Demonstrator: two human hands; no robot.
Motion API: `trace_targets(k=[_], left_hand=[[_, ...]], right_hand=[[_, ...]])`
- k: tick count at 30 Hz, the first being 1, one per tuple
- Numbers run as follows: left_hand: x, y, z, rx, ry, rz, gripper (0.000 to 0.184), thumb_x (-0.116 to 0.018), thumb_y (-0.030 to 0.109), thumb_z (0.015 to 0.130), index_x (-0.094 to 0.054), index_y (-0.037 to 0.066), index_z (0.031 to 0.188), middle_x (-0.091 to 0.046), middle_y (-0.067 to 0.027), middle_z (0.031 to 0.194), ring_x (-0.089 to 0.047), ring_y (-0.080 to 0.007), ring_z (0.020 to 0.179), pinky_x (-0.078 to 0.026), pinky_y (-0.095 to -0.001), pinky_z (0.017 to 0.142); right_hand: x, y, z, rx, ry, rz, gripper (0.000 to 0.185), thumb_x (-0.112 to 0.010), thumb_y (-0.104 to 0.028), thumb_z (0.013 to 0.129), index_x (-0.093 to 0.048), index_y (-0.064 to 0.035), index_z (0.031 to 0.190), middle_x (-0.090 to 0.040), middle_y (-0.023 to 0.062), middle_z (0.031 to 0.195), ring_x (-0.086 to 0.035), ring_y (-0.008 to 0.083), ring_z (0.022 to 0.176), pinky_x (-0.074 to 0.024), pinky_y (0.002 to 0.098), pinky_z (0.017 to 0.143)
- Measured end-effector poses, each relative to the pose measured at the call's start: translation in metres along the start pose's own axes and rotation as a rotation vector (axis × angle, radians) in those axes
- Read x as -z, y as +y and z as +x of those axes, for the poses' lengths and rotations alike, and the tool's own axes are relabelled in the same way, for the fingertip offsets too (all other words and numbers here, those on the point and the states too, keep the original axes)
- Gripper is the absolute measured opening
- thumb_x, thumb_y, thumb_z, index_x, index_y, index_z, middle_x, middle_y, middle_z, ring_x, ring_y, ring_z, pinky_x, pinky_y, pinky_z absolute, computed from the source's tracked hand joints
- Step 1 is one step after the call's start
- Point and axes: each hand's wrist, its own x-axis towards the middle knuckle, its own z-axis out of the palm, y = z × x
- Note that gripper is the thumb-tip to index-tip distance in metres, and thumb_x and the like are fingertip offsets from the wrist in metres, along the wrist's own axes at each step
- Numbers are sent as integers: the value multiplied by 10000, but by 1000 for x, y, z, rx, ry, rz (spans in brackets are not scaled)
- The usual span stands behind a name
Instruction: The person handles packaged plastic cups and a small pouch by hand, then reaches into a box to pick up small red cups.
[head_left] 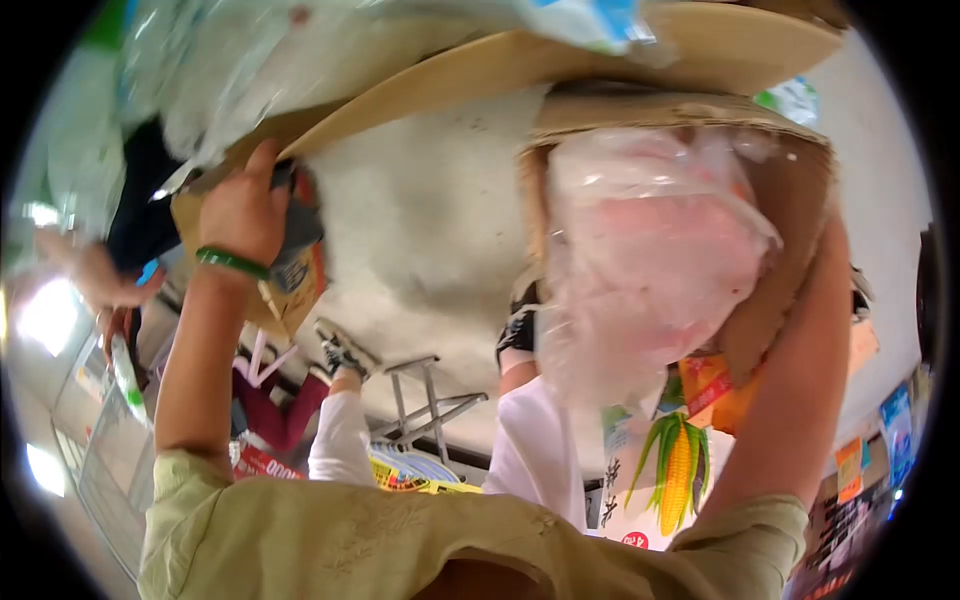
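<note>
My left hand (245, 215), with a green bangle at its wrist, grips the edge of a long cardboard strip or flap (430, 85) at the upper left, the thumb over the edge. An upright cardboard box (795, 240) stands tilted at the right, its open side facing me. Inside it and bulging out is a clear plastic bag (650, 260) with pinkish contents that I cannot make out. My right forearm (800, 380) reaches up along the box's outer right side. The box hides my right hand and its fingers.
Clear plastic bags (240, 70) crowd the upper left. A grey metal folding stool (430, 400) stands on the pale floor (410, 220). A carton printed with corn (675, 475) is low at the right. Another person's hand (100, 275) shows at the left edge.
</note>
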Motion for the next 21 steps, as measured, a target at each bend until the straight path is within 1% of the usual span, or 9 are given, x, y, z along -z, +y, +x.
trace_targets(k=[7, 8, 10, 11, 13, 14, 15, 17, 21], left_hand=[[-5, 7, -2, -53, 132, -89, 394, -595, 163, 790, -507, 86, 1167, -640, -215, 834, -620, -387, 808, -488, -479, 704], [-8, 8, -1, -35, 153, -102, 366, -595, 168, 792, -506, 90, 1139, -643, -212, 837, -624, -382, 806, -491, -476, 705], [-17, 14, -4, -25, 222, -138, 344, -596, 184, 795, -495, 86, 1110, -646, -201, 826, -629, -373, 786, -497, -471, 693], [-21, 15, -7, -30, 274, -154, 351, -596, 195, 797, -485, 78, 1108, -646, -193, 812, -631, -368, 768, -500, -469, 680], [-26, 12, -19, -51, 387, -459, 499, -538, 216, 805, -412, 60, 1262, -621, -232, 946, -611, -377, 858, -481, -457, 757], [-29, 14, -31, -46, 461, -508, 398, -553, 188, 799, -440, 47, 1153, -626, -206, 871, -616, -362, 811, -487, -453, 705], [-34, 21, -49, -42, 535, -561, 298, -567, 160, 792, -468, 34, 1043, -630, -179, 797, -622, -348, 765, -493, -448, 652], [-56, 27, -87, -188, 675, -811, 381, -593, 219, 791, -461, 50, 1106, -624, -163, 753, -614, -353, 668, -491, -463, 585], [-100, 15, -153, -510, 87, -945, 358, -570, 202, 784, -477, 76, 1106, -619, -156, 819, -613, -351, 750, -482, -465, 651]], right_hand=[[106, -47, 7, 539, 407, 181, 478, -563, -321, 902, -481, -11, 1256, -489, 161, 1276, -572, 286, 1070, -492, 361, 881], [110, -47, -17, 689, 359, 247, 391, -567, -252, 893, -521, -12, 1199, -542, 157, 1208, -590, 277, 1038, -504, 348, 869], [30, -66, -106, 963, -79, 435, 344, -517, -130, 885, -528, 11, 1199, -561, 113, 1236, -500, 240, 1158, -347, 430, 1050], [30, -63, -121, 1334, 90, -391, 312, -511, -133, 882, -561, 12, 1154, -580, 109, 1205, -514, 247, 1128, -357, 416, 1042], [-30, -42, -194, 1271, 76, 100, 375, -540, -170, 853, -543, 16, 1179, -558, 137, 1242, -507, 270, 1159, -359, 433, 1052], [-71, -31, -234, 1229, -15, 495, 403, -544, -174, 843, -530, 16, 1197, -546, 150, 1260, -502, 288, 1172, -364, 448, 1052], [-99, -7, -260, 1235, 7, 479, 371, -531, -169, 852, -541, 24, 1169, -565, 159, 1226, -514, 305, 1150, -391, 450, 1029], [-123, 16, -282, 1198, -126, 479, 388, -575, -186, 831, -541, 15, 1161, -568, 163, 1212, -514, 321, 1141, -399, 476, 1014], [-155, 76, -287, 1020, -245, 509, 423, -598, -217, 823, -531, -9, 1185, -566, 161, 1197, -522, 329, 1116, -416, 485, 981]])
